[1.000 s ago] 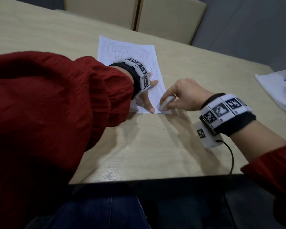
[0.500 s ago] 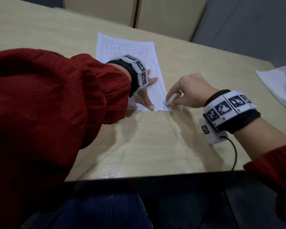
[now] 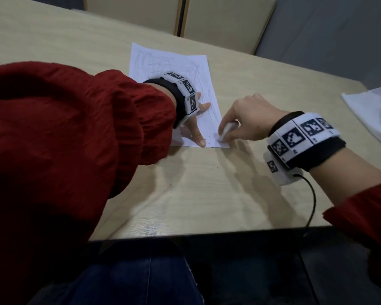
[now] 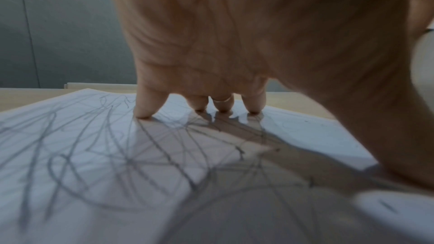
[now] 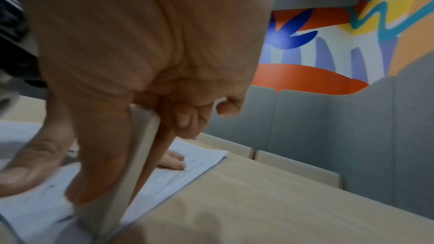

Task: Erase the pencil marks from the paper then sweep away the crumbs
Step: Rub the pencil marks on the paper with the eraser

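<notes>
A white sheet of paper [image 3: 169,62] covered in grey pencil scribbles [image 4: 98,155] lies on the wooden table [image 3: 207,190]. My left hand [image 3: 198,126] presses flat on the sheet, its straight fingertips [image 4: 143,112] and thumb spread on the paper. My right hand [image 3: 249,119] pinches a white eraser [image 3: 226,132] between thumb and fingers, its tip down on the sheet's near right corner. In the right wrist view the eraser [image 5: 131,179] stands tilted on the paper [image 5: 187,166]. Dark eraser crumbs [image 3: 209,137] dot the sheet's near edge and the table just below it.
A second white sheet [image 3: 370,115] lies at the table's right edge. Two beige chair backs [image 3: 224,20] stand beyond the far side. A black cable [image 3: 312,201] runs from my right wristband over the near table edge.
My right hand and the eraser have rubbed back and forth over the sheet's near right corner, first right, then slightly back left. My left hand stays pressed on the paper.
</notes>
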